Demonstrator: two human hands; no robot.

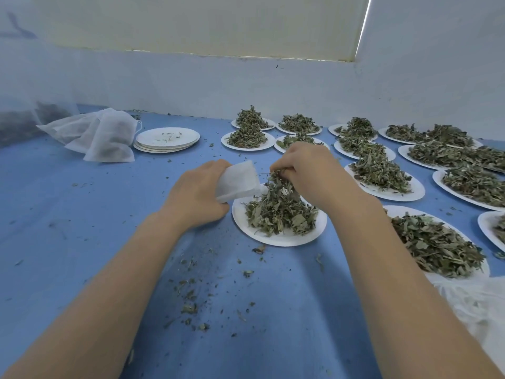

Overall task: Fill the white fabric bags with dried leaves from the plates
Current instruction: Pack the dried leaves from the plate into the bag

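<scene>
Far left, filled bags (pixel 98 136) heaped beside stacked empty plates (pixel 167 139); open blue table (pixel 68 214) in front. Centre, left hand (pixel 195 196) curled around a small white bag (pixel 237 180), touching the plate (pixel 278 237). Right hand (pixel 308 176) pinching leaves (pixel 280 209) above it. Rightward, crowded leaf plates (pixel 382 173) reaching the edge.
</scene>
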